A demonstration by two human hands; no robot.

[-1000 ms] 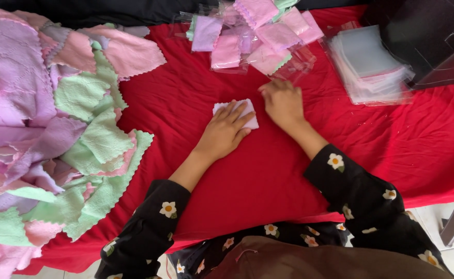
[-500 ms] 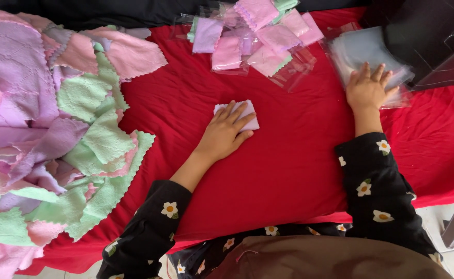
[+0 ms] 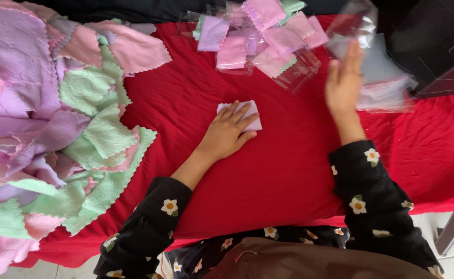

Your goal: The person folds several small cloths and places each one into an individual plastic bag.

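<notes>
Loose cloths (image 3: 56,129) heaped along the surface's (image 3: 289,170) left edge, spilling over the near left corner. Bagged cloths (image 3: 260,41) piled at the far edge, centre. Stack of clear bags (image 3: 387,88) near the far right corner. Folded cloth (image 3: 245,114) mid-surface, left hand (image 3: 227,133) flat on it. Right hand (image 3: 343,85) raised beside the bag stack, one clear bag (image 3: 353,26) lifted above it.

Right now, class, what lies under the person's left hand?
Under the left hand lies a small folded pale lilac cloth on the red table cover; the hand hides most of it.
</notes>
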